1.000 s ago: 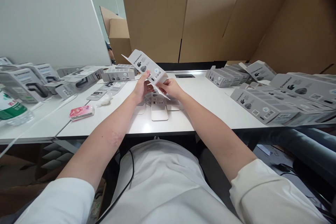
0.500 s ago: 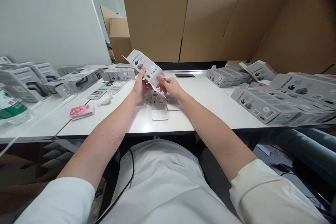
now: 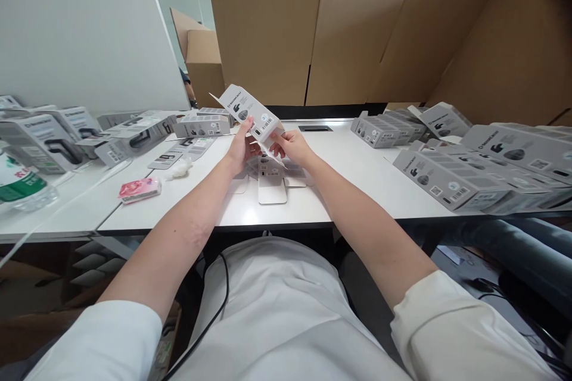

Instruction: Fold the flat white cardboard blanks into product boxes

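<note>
A grey-white printed carton (image 3: 247, 108) is tilted above the table, its far-end flap sticking out to the left. My left hand (image 3: 242, 141) is wrapped round its lower left side, thumb on the printed face. At the carton's near end, my right hand (image 3: 288, 146) has its fingers closed on the end flap; some of its fingertips are hidden. Below both hands, flat unfolded cartons (image 3: 272, 186) lie on the white table (image 3: 353, 172), partly covered by the hands and the held carton.
Rows of cartons (image 3: 447, 181) stand at the right. More cartons (image 3: 138, 131) stand at the left, near a pink packet (image 3: 139, 189), a crumpled white piece (image 3: 181, 169) and a bottle (image 3: 20, 184). Large cardboard (image 3: 268, 24) rises behind the table. Part of another person's arm (image 3: 188, 88) shows at the back.
The carton has shifted slightly to the right and its near end looks more squared. My right hand's fingers have moved lower, round the end flap.
</note>
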A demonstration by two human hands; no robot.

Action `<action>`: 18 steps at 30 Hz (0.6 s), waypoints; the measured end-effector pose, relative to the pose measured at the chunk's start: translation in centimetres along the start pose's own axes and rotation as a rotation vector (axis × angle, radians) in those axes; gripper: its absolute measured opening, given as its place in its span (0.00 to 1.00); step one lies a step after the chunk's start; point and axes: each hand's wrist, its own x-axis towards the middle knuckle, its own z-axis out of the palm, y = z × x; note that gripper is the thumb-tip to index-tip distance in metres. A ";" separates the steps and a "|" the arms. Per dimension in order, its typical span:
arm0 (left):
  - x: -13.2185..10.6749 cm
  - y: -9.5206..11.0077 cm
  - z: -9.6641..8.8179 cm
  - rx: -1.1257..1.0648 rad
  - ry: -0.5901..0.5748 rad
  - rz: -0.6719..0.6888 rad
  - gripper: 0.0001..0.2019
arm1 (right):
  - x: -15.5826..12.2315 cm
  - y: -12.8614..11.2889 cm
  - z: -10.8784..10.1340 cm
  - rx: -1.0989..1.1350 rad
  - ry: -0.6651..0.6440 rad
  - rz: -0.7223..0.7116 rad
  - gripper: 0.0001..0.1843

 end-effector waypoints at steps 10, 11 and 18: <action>0.1 0.0 -0.1 0.076 0.052 -0.028 0.38 | 0.3 2.2 -0.9 -0.253 0.103 -0.088 0.37; 0.2 -0.2 -0.2 0.082 0.066 -0.030 0.38 | 0.3 2.4 -1.0 -0.258 0.111 -0.100 0.35; 0.8 -0.5 -0.5 0.109 0.085 -0.071 0.40 | 0.7 2.7 -1.4 -0.412 0.164 -0.216 0.23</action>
